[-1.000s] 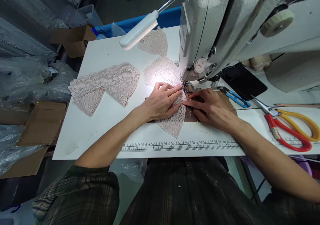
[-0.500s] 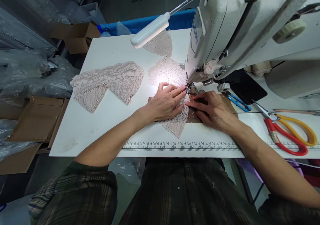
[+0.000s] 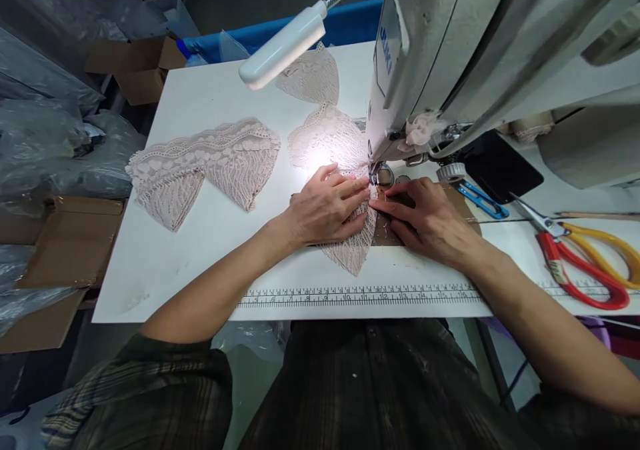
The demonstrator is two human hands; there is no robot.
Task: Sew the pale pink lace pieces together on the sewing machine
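Observation:
My left hand (image 3: 327,207) lies flat with fingers stretched on a pale pink lace piece (image 3: 353,253), pressing it down just left of the presser foot (image 3: 381,175) of a white sewing machine (image 3: 450,57). My right hand (image 3: 429,220) rests flat on the right side of the seam, fingertips pointing at the needle, over a brown patch (image 3: 385,233) of the table. The lace runs under the foot and out behind to a lit lace piece (image 3: 325,140).
A stack of lace pieces (image 3: 205,167) lies at left on the white table (image 3: 160,263). A lamp (image 3: 280,43) hangs over the work. Blue snips (image 3: 477,198) and red-and-yellow scissors (image 3: 585,263) lie at right. A printed ruler (image 3: 360,295) edges the front. Cardboard boxes (image 3: 70,243) stand left.
Both hands stay pressed on the lace at the presser foot with hardly any shift. The view has moved a little closer to the machine.

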